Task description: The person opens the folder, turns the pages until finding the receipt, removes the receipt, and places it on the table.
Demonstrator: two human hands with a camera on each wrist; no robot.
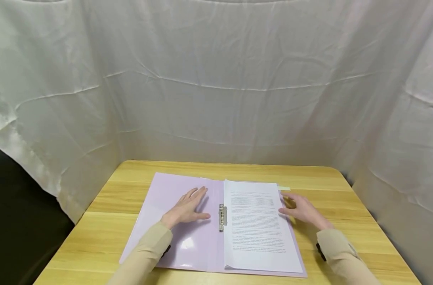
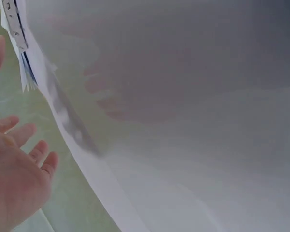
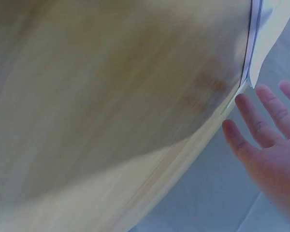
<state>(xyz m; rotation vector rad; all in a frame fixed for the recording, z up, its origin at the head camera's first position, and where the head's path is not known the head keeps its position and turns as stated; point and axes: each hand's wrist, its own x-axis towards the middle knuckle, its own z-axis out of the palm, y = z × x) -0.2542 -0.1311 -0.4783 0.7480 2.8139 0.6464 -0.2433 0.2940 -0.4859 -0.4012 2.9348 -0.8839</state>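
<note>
A lilac folder (image 1: 195,253) lies spread out on the wooden table, with a metal clip (image 1: 221,217) near its spine. On its right half rests a stack of printed paper sheets (image 1: 257,221). My left hand (image 1: 185,208) is over the left cover, fingers extended and thumb pointing toward the clip; nothing is in it. At the right edge of the stack is my right hand (image 1: 302,208), its thumb and fingers spread apart and lightly bent. Whether its fingertips touch the sheets I cannot tell. The right wrist view shows the right fingers (image 3: 256,121) holding nothing.
A pale green tab (image 1: 284,189) sticks out past the folder's upper right edge. The wooden table (image 1: 105,221) has rounded far corners. Light grey curtains (image 1: 216,111) hang behind it and along both sides. A black area (image 1: 16,221) shows at the far left.
</note>
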